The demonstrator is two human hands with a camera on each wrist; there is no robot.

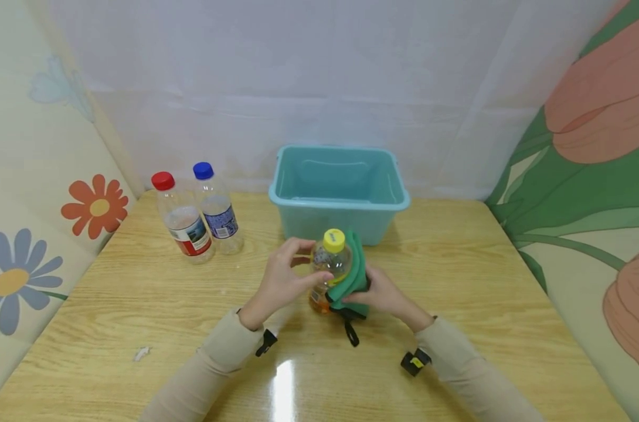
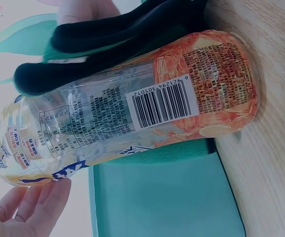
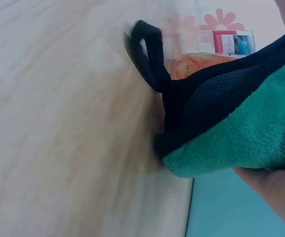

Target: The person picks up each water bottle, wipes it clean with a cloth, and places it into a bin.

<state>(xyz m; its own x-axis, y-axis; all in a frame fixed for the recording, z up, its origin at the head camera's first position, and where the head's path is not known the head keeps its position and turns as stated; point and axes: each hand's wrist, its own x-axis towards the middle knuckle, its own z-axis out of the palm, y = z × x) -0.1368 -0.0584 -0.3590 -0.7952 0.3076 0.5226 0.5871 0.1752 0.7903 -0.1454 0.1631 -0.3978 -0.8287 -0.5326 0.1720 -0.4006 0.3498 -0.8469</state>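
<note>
Bottle: it is stood on the table, before the blue tub.
Left hand: fingers are curled round the bottle.
Right hand: a green cloth is pinched against the bottle.
Label: the barcode number 6 921294 305012 can be read.

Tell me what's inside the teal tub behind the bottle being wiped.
Nothing shows inside the teal tub: its back wall and part of the floor look bare. The near wall, the yellow-capped bottle and green cloth hide the front of the floor.
</note>
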